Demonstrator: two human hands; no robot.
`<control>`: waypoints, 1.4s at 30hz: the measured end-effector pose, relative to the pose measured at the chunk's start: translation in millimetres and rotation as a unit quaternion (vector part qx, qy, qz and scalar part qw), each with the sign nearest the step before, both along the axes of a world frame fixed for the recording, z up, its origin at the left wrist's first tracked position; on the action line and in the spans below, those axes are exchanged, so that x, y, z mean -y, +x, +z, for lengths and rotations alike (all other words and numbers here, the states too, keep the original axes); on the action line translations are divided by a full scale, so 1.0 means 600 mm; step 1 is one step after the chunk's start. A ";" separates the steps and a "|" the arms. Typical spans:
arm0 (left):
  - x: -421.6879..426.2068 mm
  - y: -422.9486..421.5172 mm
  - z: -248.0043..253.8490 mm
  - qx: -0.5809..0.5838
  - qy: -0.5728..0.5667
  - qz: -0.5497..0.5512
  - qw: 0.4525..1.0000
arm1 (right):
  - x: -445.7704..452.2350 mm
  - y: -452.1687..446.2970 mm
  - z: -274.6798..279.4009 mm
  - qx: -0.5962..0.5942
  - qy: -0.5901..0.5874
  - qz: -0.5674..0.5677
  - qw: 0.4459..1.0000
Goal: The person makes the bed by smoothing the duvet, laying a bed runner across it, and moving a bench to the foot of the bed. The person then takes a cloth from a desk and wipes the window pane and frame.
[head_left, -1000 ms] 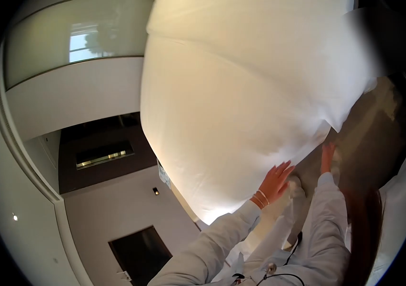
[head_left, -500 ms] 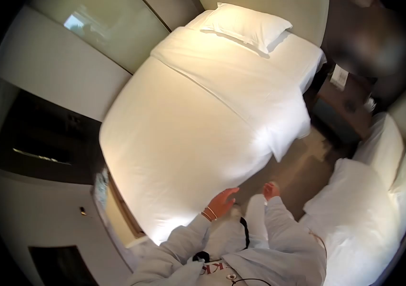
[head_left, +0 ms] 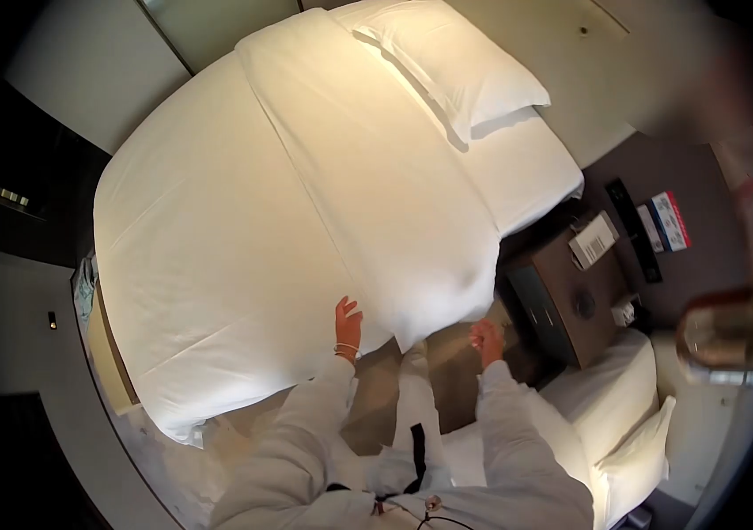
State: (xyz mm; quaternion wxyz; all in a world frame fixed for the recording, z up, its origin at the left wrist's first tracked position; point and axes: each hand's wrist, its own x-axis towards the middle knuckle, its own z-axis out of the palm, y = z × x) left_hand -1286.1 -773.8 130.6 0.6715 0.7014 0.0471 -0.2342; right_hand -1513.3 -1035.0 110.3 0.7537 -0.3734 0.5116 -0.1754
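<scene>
My left hand [head_left: 348,329], a band at its wrist, is held over the near side of a bed with a white duvet [head_left: 244,203]. Its fingers are apart and nothing is in them; whether it touches the cloth I cannot tell. My right hand [head_left: 487,341] hangs just past the duvet's hanging corner, above the floor, its fingers curled closed with nothing showing in them. Across the duvet's upper part runs a straight fold [head_left: 306,177]. A white pillow [head_left: 482,75] lies at the head end on the white sheet [head_left: 526,168].
A dark nightstand [head_left: 571,291] with a white card or pad [head_left: 594,240] on it stands to the right. Behind it is a wall panel with a red-edged leaflet [head_left: 669,221]. A second bed with pillows [head_left: 637,459] is at lower right. Brown floor [head_left: 376,397] lies between the beds.
I have moved along the bed toward its head end and the nightstand, the view turning with me. My left hand is now over the duvet; my right hand is nearer the nightstand, still closed.
</scene>
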 end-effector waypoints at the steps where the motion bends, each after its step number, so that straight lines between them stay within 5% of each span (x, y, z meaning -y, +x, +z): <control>1: 0.043 0.012 -0.012 -0.055 -0.018 0.096 0.994 | 0.058 0.011 -0.006 0.016 -0.041 0.016 0.999; 4: 0.110 0.039 -0.127 0.070 0.110 0.166 0.977 | 0.215 0.061 -0.037 0.001 -0.165 0.057 0.985; 5: 0.128 0.047 -0.113 0.063 0.119 0.177 0.975 | 0.253 0.083 -0.034 -0.033 -0.197 0.073 0.977; 7: 0.156 0.059 -0.044 -0.188 0.121 0.144 0.964 | 0.283 0.133 0.013 -0.072 -0.194 0.047 0.977; 10: 0.194 0.044 0.060 -0.020 -0.026 0.210 0.977 | 0.318 0.196 0.036 -0.086 -0.204 0.036 0.974; 13: 0.141 0.043 0.056 -0.186 -0.034 0.263 0.946 | 0.314 0.190 0.006 -0.082 -0.183 0.097 0.975; 18: 0.134 0.022 0.049 0.003 -0.022 0.253 0.967 | 0.298 0.214 -0.040 -0.031 -0.241 0.139 0.960; 20: 0.134 0.006 0.037 -0.009 0.145 0.178 0.973 | 0.288 0.209 -0.061 -0.036 -0.234 0.141 0.961; 23: 0.118 -0.031 0.016 -0.003 0.117 0.079 0.990 | 0.310 0.216 -0.071 -0.066 -0.274 0.196 0.939; 27: 0.111 -0.051 0.117 -0.006 0.025 0.104 0.994 | 0.302 0.218 -0.006 -0.068 -0.411 0.255 0.873; 36: 0.080 -0.062 -0.009 -0.060 0.097 0.109 0.987 | 0.342 0.209 -0.041 -0.040 -0.374 0.304 0.875; 38: 0.062 -0.075 -0.058 -0.032 0.109 0.062 0.992 | 0.341 0.209 -0.055 -0.045 -0.331 0.301 0.894; 40: 0.058 -0.065 -0.039 -0.132 0.119 -0.060 0.982 | 0.339 0.206 -0.083 -0.041 -0.338 0.287 0.895; 42: 0.036 -0.086 -0.094 -0.035 0.115 -0.165 0.979 | 0.336 0.200 -0.077 -0.055 -0.296 0.314 0.900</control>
